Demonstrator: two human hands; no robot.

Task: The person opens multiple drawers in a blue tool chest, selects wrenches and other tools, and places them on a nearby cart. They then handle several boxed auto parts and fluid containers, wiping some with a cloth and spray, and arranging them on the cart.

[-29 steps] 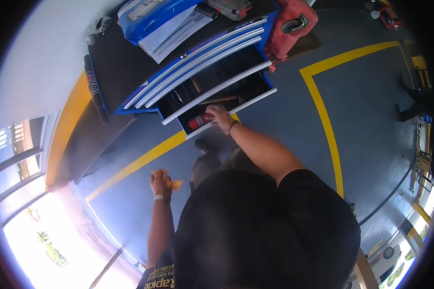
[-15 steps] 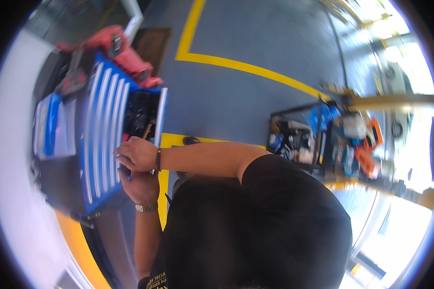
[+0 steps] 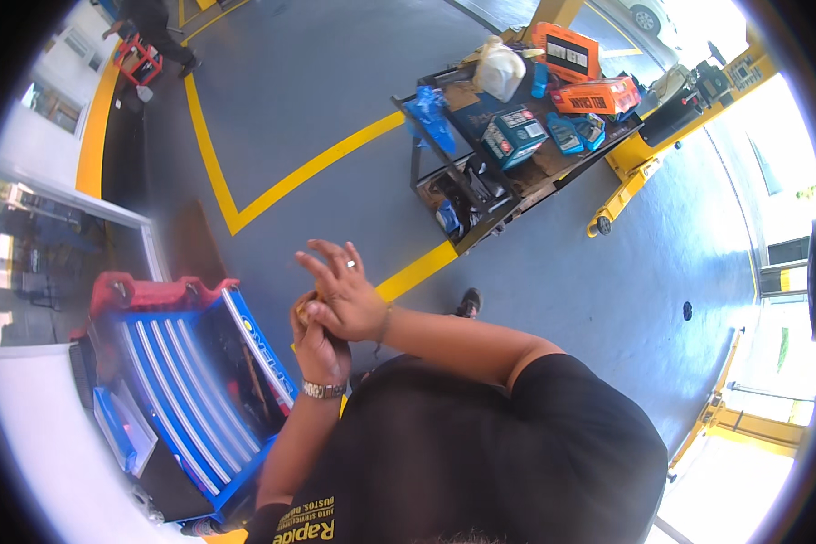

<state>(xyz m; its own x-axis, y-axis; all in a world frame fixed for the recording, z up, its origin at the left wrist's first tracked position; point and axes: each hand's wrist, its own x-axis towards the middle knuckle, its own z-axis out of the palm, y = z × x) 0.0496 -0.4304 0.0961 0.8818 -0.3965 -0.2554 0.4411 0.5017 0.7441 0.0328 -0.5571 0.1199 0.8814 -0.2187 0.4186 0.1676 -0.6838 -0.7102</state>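
Observation:
My left hand (image 3: 324,355), with a metal watch on the wrist, is closed with its fingers bent round a small yellowish-brown thing (image 3: 305,311). Most of that thing is hidden, so I cannot make out its kind. Just above it is my right hand (image 3: 354,304), with a ring and a bracelet; its fingers are spread and its thumb lies against the small thing or the left fingertips. Both hands are in the air beside a blue tool cabinet (image 3: 181,381), whose pulled-out drawer (image 3: 249,363) holds dark items.
A red case or cover (image 3: 154,295) lies at the cabinet's far end, with papers and a blue folder (image 3: 122,431) at its left. Toward the far right stands a cart (image 3: 553,172) loaded with boxes and bottles. Another person (image 3: 154,32) is at the far left by a red trolley (image 3: 138,62).
Both hands have left the drawer and come up to its right, held together. My right fingers have spread. The view has swung to the right, showing more of the cart.

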